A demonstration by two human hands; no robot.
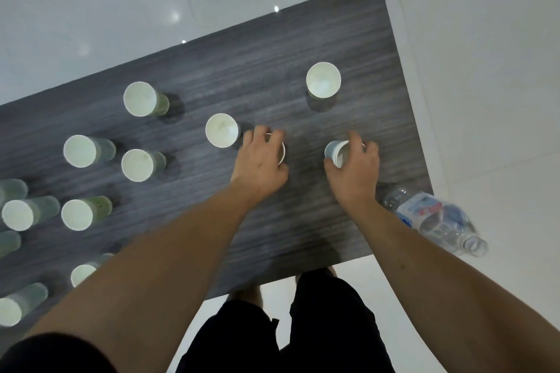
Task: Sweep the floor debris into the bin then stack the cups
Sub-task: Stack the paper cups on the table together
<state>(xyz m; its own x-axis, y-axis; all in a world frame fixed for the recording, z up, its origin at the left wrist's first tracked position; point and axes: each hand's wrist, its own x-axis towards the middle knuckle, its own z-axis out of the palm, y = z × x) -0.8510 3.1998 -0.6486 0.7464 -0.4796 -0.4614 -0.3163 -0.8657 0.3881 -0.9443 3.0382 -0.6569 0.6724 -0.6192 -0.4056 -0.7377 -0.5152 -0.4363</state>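
Head view, one frame, looking straight down.

- Bench (272, 76): dark grey wood-grain top, running from the left edge to the right of centre; pale glossy tiled floor (485, 85) around it.
- Left hand (260, 160): centre of frame, laid over a white paper cup (282, 152); fingers curl round its rim, of which only a sliver shows at the hand's right side. The cup stands on the bench.
- Right hand (356, 165): right of centre, fingers and thumb wrapped round a small pale blue paper cup (336, 153), which is tilted with its mouth towards the lower left. Whether its base touches the bench cannot be told.
- Upright white-lined paper cup (221, 130): just beside the left hand, on its upper left.
- Upright white-lined paper cup with greenish wall (323, 79): upper right of the bench, apart from both hands.
- Greenish paper cup (142, 99): upper left of centre.
- Two pale paper cups side by side (80, 151) (138, 165): left of centre.
- Further paper cups (77, 214): lower left, some cut by the frame edge, all standing open end up.
- Clear plastic bottle with blue-and-white label (430, 218): lying on its side at the bench's right corner, uncapped mouth towards the lower right, partly over the edge.
- Person's black shorts (303, 327): bottom centre, at the bench's near edge.
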